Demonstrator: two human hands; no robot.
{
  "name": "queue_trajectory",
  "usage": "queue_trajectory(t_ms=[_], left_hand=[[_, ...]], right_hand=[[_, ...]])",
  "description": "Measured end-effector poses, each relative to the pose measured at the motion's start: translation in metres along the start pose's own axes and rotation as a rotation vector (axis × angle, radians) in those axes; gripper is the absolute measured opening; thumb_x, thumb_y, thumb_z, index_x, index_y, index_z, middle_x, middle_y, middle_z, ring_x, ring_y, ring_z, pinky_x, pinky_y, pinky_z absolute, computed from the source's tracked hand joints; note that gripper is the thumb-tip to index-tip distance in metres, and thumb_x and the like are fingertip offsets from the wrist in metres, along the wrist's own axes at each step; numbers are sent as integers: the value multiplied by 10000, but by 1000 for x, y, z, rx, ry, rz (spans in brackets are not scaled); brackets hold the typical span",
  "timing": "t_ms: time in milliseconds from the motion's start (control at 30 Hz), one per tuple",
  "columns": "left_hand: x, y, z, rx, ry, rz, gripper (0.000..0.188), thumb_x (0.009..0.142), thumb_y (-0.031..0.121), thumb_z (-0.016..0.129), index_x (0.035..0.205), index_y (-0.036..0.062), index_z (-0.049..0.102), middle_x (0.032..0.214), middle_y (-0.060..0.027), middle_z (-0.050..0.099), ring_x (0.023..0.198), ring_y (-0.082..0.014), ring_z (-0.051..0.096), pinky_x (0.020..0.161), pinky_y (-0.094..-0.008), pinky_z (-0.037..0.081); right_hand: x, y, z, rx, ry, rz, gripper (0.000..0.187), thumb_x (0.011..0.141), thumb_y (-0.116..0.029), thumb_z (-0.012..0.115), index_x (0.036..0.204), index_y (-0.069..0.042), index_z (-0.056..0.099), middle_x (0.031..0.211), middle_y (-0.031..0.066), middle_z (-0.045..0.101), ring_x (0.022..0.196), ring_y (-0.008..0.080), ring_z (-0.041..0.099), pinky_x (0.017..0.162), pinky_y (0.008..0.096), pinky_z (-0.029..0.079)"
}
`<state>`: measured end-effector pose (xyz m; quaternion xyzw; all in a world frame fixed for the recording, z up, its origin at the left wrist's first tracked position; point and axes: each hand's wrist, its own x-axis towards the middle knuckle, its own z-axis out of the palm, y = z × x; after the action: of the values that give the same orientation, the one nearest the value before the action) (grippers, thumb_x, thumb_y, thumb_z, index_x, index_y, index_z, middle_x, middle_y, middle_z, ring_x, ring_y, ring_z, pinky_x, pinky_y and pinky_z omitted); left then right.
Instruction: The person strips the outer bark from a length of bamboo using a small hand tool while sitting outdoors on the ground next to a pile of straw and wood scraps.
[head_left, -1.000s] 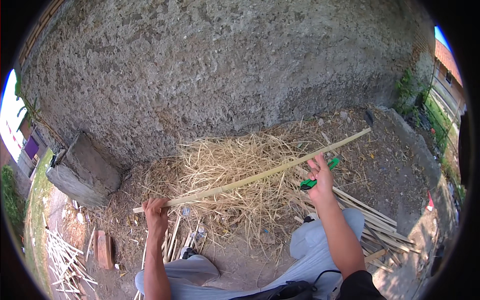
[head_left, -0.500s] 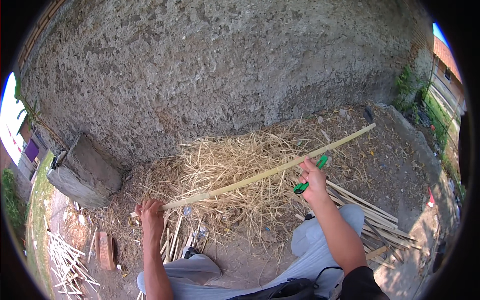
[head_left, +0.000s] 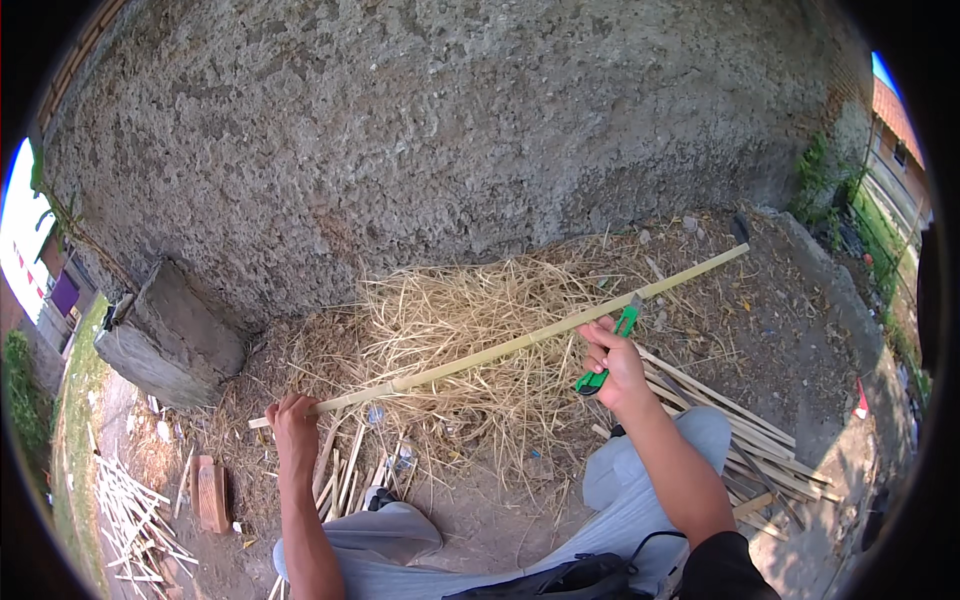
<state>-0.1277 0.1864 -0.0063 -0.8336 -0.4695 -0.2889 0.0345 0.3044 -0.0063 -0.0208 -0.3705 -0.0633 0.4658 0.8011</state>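
Near the left end of a long, pale bamboo strip [head_left: 462, 366], the left hand [head_left: 293, 415] has its fingers curled round it, so that's a proper grip. Over on the other side, the right hand [head_left: 617, 370] is wrapped around a green box cutter [head_left: 627, 321], with the fingertips up against the strip as well. The cutter's blade end sits right at the strip, but can't tell if the edge is actually biting. The strip itself is up off the ground [head_left: 490, 505], slanting across so its right end points toward the ground's far right corner.

Under it there's a big messy heap of straw-coloured shavings [head_left: 450, 315], pushed toward the ground's far edge at the foot of a rough grey wall [head_left: 450, 130]. Beside the right knee lies a stack of split sticks [head_left: 745, 430], and a few more sticks [head_left: 345, 478] are by the left foot. Further left you've got a reddish-brown brick [head_left: 211, 495], then a scattered pile of thin white sticks [head_left: 130, 520] close to the ground's near left corner.
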Motion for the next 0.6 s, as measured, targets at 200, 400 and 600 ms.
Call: queue_trajectory(t_ms=[200, 400, 600], left_hand=[[1, -1, -3, 16, -21, -26, 186, 714, -56, 693, 874, 36, 684, 891, -79, 677, 894, -273, 626, 949, -406, 362], [-4, 20, -14, 41, -197, -76, 443, 700, 26, 770, 1119, 82, 637, 1112, -123, 622, 1133, -297, 561, 1044, -475, 303], [-29, 109, 3, 86, -218, 195, 832, 749, 325, 811, 1431, 81, 400, 1507, -193, 330, 1452, -361, 225, 1151, -584, 106]], right_hand=[[-1, 7, 0, -39, 36, -31, 62, 958, -157, 611, 974, -117, 567, 1054, 96, 675, 475, 23, 319, 450, 206, 315], [-2, 23, 1, -56, 95, -69, 71, 974, -185, 601, 965, -130, 556, 1077, 77, 687, 472, 25, 320, 435, 199, 311], [-12, 35, 15, -37, 90, -102, 89, 984, -181, 586, 983, -92, 587, 1095, 82, 696, 472, 26, 316, 444, 203, 325]])
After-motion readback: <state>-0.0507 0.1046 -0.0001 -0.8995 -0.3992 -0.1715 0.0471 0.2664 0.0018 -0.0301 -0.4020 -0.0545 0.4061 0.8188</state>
